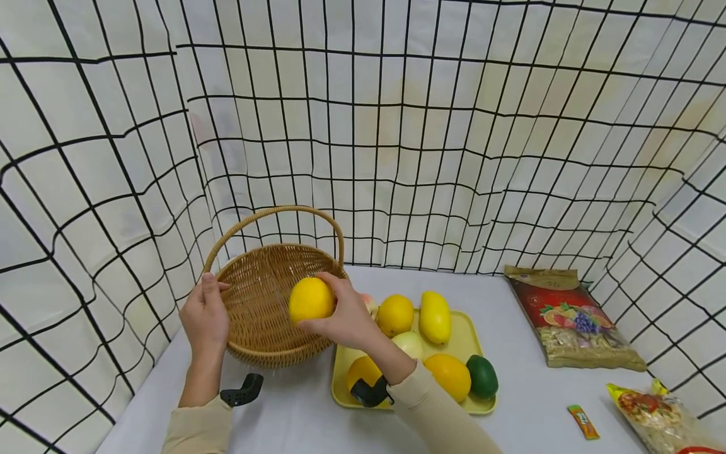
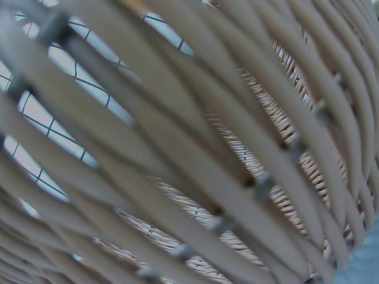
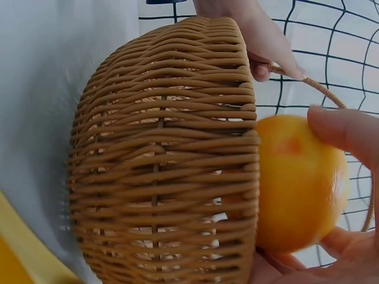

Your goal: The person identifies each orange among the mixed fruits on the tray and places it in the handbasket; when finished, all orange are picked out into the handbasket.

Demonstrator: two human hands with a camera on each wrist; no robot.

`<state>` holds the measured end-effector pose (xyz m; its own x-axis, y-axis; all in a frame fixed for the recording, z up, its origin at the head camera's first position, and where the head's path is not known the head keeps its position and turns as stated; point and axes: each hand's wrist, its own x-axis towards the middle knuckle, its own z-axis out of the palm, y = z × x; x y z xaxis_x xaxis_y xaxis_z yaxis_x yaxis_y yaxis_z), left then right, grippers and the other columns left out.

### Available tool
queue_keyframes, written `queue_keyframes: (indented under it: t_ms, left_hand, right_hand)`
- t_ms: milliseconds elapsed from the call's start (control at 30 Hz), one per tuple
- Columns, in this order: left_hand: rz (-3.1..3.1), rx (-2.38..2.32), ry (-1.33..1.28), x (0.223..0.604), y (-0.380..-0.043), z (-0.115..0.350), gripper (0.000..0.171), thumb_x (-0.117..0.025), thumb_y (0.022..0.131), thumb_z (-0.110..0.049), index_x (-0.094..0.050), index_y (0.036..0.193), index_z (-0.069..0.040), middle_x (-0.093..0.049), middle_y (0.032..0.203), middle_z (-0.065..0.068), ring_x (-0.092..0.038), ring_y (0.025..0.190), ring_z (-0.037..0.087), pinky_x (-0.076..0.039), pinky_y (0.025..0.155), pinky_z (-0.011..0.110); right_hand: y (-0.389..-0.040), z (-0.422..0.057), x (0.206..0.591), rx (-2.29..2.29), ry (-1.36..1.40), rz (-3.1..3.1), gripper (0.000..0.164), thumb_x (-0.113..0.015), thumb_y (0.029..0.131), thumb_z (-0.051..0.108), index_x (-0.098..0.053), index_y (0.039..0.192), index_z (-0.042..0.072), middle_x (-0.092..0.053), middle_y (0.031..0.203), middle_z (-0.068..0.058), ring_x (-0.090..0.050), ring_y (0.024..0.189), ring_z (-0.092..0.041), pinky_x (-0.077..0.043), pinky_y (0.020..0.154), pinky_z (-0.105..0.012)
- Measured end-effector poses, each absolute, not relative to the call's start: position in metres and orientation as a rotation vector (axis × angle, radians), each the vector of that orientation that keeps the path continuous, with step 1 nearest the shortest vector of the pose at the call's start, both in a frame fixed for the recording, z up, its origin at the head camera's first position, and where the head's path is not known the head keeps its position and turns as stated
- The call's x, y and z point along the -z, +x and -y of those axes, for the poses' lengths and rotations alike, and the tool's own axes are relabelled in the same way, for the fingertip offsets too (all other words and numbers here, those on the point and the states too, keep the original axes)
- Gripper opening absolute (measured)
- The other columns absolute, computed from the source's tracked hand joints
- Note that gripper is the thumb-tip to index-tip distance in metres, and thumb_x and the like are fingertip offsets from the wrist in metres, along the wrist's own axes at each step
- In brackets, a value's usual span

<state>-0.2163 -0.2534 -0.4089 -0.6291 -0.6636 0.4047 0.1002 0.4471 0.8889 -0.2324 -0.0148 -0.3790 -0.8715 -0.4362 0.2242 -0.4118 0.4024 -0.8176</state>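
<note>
A brown wicker basket (image 1: 255, 302) stands tilted with its opening towards me, its arched handle (image 1: 272, 213) raised. My left hand (image 1: 208, 312) grips it at the left side, where the handle meets the rim; woven wicker fills the left wrist view. In my right hand (image 1: 346, 312) is a yellow-orange orange (image 3: 299, 183), held between thumb and fingers. This fruit is at the basket's right rim and overlaps the opening in the head view. To the right, partly behind my right forearm, a yellow tray (image 1: 473, 337) holds several more fruits.
On the tray are another orange (image 1: 396, 314), a yellow mango (image 1: 435, 317), a pale green round fruit (image 1: 409, 344) and a dark green fruit (image 1: 482, 376). Food bags (image 1: 584, 321) and a small orange packet (image 1: 583, 421) lie at the right. Black wire grid (image 1: 397, 126) encloses the table.
</note>
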Motion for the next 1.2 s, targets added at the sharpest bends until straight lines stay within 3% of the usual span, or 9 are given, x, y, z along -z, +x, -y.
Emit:
queue_keyframes:
  t_ms: [100, 267, 500, 767, 967, 1200]
  left_hand:
    - [1.918, 1.219, 0.468, 0.408, -0.217, 0.253, 0.061, -0.032, 0.106, -0.044, -0.069, 0.095, 0.003, -0.052, 0.069, 0.015, -0.044, 0.073, 0.017, -0.033, 0.078, 0.037]
    - [1.897, 1.165, 0.444, 0.410, -0.219, 0.251, 0.063, -0.034, 0.105, -0.046, -0.068, 0.090, 0.005, -0.046, 0.060, 0.000, -0.043, 0.068, 0.018, -0.033, 0.073, 0.036]
    - [1.889, 1.099, 0.422, 0.414, -0.219, 0.252, 0.065, -0.034, 0.105, -0.046, -0.068, 0.085, 0.006, -0.044, 0.059, 0.005, -0.035, 0.057, 0.016, -0.027, 0.063, 0.035]
    - [1.870, 1.112, 0.391, 0.412, -0.221, 0.253, 0.067, -0.034, 0.105, -0.046, -0.067, 0.084, 0.008, -0.046, 0.060, 0.005, -0.043, 0.066, 0.023, -0.032, 0.068, 0.037]
    - [1.888, 1.101, 0.411, 0.411, -0.220, 0.253, 0.065, -0.034, 0.106, -0.045, -0.068, 0.084, 0.006, -0.042, 0.056, -0.001, -0.036, 0.057, 0.017, -0.029, 0.064, 0.035]
    - [1.897, 1.115, 0.427, 0.411, -0.220, 0.252, 0.065, -0.033, 0.106, -0.044, -0.068, 0.085, 0.006, -0.049, 0.063, 0.014, -0.040, 0.063, 0.019, -0.029, 0.066, 0.035]
  right_hand:
    - [-0.237, 0.023, 0.379, 1.444, -0.790, -2.581, 0.082, -0.083, 0.073, 0.038, -0.044, 0.144, 0.026, -0.053, 0.130, 0.002, -0.056, 0.099, -0.014, -0.049, 0.080, -0.033]
    - [-0.244, 0.035, 0.385, 1.301, -0.791, -2.547, 0.081, -0.083, 0.071, 0.044, -0.048, 0.141, 0.026, -0.060, 0.116, 0.007, -0.056, 0.092, -0.010, -0.047, 0.074, -0.030]
    - [-0.248, 0.047, 0.392, 1.119, -0.892, -2.518, 0.081, -0.083, 0.071, 0.047, -0.048, 0.141, 0.026, -0.060, 0.114, 0.008, -0.055, 0.091, -0.008, -0.047, 0.073, -0.027]
    - [-0.251, 0.053, 0.387, 0.953, -0.953, -2.499, 0.082, -0.083, 0.074, 0.044, -0.047, 0.145, 0.023, -0.060, 0.121, 0.007, -0.054, 0.093, -0.007, -0.045, 0.077, -0.025]
    - [-0.252, 0.059, 0.389, 0.860, -1.010, -2.512, 0.081, -0.084, 0.074, 0.042, -0.048, 0.143, 0.018, -0.060, 0.120, 0.006, -0.054, 0.091, -0.005, -0.045, 0.076, -0.022]
    - [-0.250, 0.062, 0.389, 0.796, -1.030, -2.520, 0.076, -0.083, 0.077, 0.039, -0.049, 0.142, 0.018, -0.061, 0.121, 0.006, -0.054, 0.092, -0.005, -0.045, 0.076, -0.022]
